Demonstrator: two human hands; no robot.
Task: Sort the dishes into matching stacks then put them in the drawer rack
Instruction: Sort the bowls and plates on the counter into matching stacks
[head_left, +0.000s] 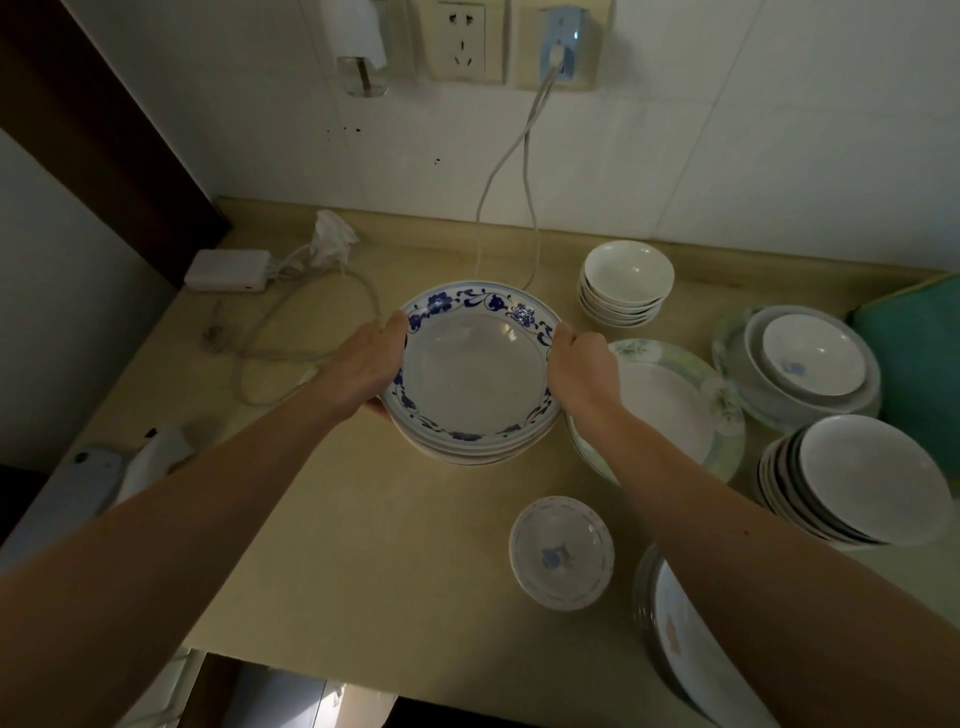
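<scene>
A: What grips what?
B: Left hand (366, 364) and right hand (582, 369) clasp a stack of blue-floral-rimmed bowls (475, 374) above the beige countertop (363, 545).
A: Advice?
B: Probably keep it level.

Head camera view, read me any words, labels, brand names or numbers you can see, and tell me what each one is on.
No readable text anywhere in this view.
Blue-rimmed dishes held in both hands: floral pattern only, no words.
Small bowl near the counter's front edge: blue motif, not lettering.
White charger block: no legible marking.
Wall socket: slots only, no label.
Blue plug: a small light, no print readable.
</scene>
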